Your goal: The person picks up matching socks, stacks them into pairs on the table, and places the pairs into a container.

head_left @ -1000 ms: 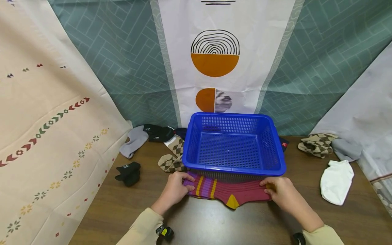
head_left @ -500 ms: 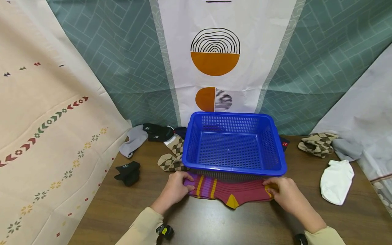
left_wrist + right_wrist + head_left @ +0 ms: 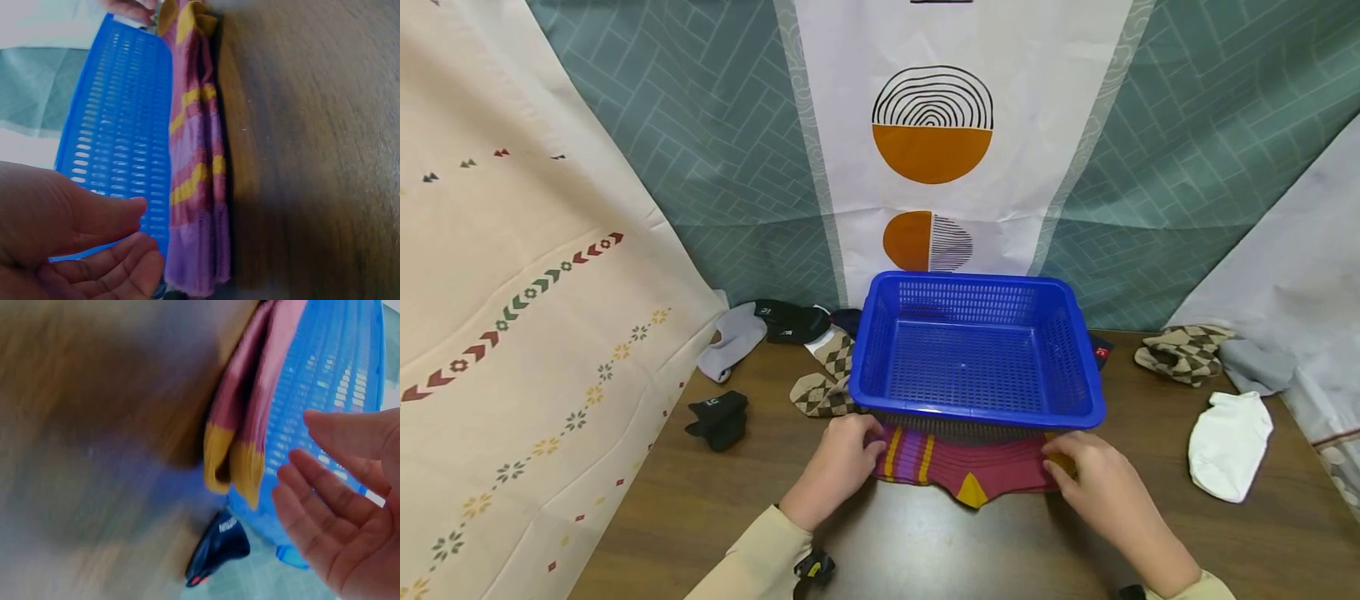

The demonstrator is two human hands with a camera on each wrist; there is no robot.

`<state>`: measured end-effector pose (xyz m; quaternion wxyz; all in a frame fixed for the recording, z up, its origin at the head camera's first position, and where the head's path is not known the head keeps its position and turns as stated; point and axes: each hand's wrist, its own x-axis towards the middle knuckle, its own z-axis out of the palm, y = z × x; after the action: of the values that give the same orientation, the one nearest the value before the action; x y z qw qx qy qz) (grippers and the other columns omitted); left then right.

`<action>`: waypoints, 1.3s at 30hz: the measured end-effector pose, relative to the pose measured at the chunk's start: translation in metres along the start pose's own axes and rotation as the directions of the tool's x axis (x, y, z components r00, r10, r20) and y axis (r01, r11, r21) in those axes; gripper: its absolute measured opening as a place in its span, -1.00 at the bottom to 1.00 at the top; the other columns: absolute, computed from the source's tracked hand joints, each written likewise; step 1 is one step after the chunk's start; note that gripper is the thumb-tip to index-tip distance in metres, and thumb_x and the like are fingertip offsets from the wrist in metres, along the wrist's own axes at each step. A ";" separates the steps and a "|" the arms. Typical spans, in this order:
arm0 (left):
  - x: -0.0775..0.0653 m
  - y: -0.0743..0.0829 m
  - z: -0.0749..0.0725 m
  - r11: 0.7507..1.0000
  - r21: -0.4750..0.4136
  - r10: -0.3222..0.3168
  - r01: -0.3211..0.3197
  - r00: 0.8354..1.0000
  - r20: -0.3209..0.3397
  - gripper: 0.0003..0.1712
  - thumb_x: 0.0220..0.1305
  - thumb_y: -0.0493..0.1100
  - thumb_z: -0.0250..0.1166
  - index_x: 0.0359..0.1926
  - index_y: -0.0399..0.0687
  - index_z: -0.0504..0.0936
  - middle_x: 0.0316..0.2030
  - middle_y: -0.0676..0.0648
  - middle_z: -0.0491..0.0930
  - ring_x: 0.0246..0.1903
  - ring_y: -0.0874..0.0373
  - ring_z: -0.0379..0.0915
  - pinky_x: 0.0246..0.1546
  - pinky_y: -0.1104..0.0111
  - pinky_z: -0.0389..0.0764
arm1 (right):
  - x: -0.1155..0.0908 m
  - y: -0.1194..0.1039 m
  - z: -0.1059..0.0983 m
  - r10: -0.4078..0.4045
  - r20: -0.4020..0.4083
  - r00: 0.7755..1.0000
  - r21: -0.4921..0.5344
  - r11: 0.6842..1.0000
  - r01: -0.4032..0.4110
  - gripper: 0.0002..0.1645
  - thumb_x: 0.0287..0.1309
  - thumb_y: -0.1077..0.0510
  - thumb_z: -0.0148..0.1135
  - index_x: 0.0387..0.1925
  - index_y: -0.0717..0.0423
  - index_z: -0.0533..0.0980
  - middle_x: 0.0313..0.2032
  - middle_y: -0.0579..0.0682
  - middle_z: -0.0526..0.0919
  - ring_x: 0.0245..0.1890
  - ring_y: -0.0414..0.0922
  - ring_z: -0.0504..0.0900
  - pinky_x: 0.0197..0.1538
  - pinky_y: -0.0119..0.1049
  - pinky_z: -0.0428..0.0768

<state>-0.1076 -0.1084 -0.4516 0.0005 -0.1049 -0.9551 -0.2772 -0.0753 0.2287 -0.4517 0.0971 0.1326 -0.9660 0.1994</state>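
A pair of long maroon socks (image 3: 1000,468), one laid on the other, lies lengthwise on the table. Purple and yellow stripes mark the cuffs (image 3: 199,244), and the heels and toes (image 3: 234,462) are yellow. My left hand (image 3: 842,462) is beside the cuff end; in the left wrist view its thumb and loosely bent fingers stand apart, holding nothing. At the toe end, my right hand (image 3: 1101,479) overlaps the socks in the head view. The right wrist view shows that palm with spread thumb and fingers, a gap away from the toes.
A blue plastic basket (image 3: 977,414) stands right behind the socks. To the left lie a black sock (image 3: 718,421), a grey sock (image 3: 733,337) and a checkered sock (image 3: 816,395). Rightward are another checkered sock (image 3: 1183,352), a grey one (image 3: 1258,367) and a white one (image 3: 1228,446).
Both hands were pinching the sock ends; now their fingers have come off them. My left hand has shifted slightly right and away from me. The socks stay in place.
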 end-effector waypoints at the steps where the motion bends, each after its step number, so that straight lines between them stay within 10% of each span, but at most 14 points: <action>1: 0.001 0.000 0.002 1.000 0.009 -0.001 0.001 1.000 0.008 -0.93 0.09 -0.21 0.36 -0.38 -0.10 0.65 -0.44 0.00 0.63 -0.43 0.22 0.46 -0.41 0.39 0.51 | 0.000 -0.002 0.002 -0.019 0.004 1.000 0.001 1.000 0.019 -0.86 -0.12 0.19 0.42 -0.43 -0.06 0.62 -0.35 -0.12 0.66 -0.26 -0.10 0.63 -0.20 -0.07 0.57; 18: 0.005 -0.007 0.017 0.994 0.093 -0.061 0.056 0.997 0.053 -0.70 -0.06 -0.18 0.47 -0.27 -0.19 0.65 -0.32 -0.14 0.62 -0.30 0.05 0.52 -0.26 0.21 0.58 | 0.005 0.017 0.017 0.058 0.117 0.991 0.028 0.998 -0.062 -0.77 -0.16 0.16 0.46 -0.36 0.05 0.62 -0.33 0.01 0.66 -0.23 0.02 0.62 -0.17 0.01 0.54; 30: -0.001 -0.009 0.007 0.988 0.125 -0.098 0.092 0.994 0.040 -0.78 -0.02 -0.09 0.44 -0.40 -0.13 0.65 -0.44 -0.05 0.61 -0.30 0.02 0.49 -0.31 0.18 0.53 | 0.002 0.016 0.007 0.182 0.264 0.947 0.117 0.969 -0.219 -0.84 -0.04 0.12 0.38 -0.37 0.07 0.62 -0.49 -0.17 0.66 -0.48 -0.32 0.56 -0.37 -0.34 0.51; 39: 0.003 -0.015 0.004 0.961 0.087 -0.265 0.262 0.964 0.022 -0.13 -0.03 0.10 0.43 0.05 -0.57 0.38 -0.28 -0.33 0.59 -0.40 0.01 0.50 -0.40 0.16 0.55 | 0.001 0.020 0.006 0.227 0.116 0.967 0.047 0.971 -0.233 -0.77 -0.12 0.06 0.43 -0.38 0.07 0.62 -0.47 -0.10 0.64 -0.43 -0.18 0.58 -0.38 -0.21 0.49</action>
<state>-0.1135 -0.1179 -0.4622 -0.0482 0.0186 -0.9711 -0.2329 -0.0830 0.2437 -0.4643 0.0159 0.0332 -0.9723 0.2307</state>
